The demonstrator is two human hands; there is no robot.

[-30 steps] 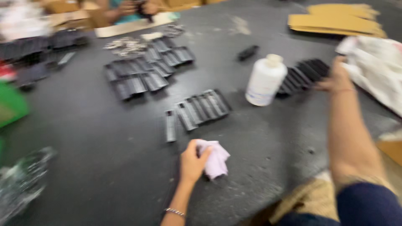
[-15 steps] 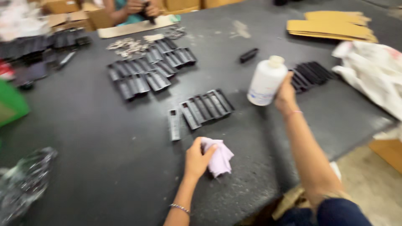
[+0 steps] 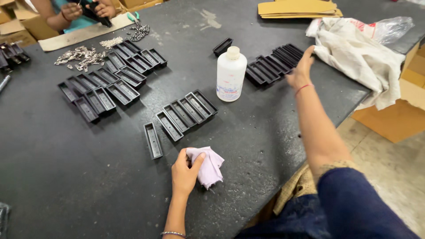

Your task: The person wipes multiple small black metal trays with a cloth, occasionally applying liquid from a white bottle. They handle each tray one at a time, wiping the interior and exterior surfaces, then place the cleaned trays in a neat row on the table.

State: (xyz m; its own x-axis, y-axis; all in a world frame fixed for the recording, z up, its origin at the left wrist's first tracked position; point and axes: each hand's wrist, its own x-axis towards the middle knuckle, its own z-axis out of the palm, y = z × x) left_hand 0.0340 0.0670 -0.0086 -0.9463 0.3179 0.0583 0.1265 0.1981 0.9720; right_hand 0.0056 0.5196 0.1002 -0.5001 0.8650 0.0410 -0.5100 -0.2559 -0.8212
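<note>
At the near edge of the dark surface, the left hand has its fingers clamped on a soft, light pink cloth. Far right, the right hand rests open fingers on stiff black plastic trays; grip one by its long rims.

white bottle, pale label | table centre | flat cardboard far edge

I'm looking at a dark table carrying rows of black trays, a white bottle, a pink cloth, a white rag (hanging partly over the edge), flat cardboard and small metal bits.
</note>
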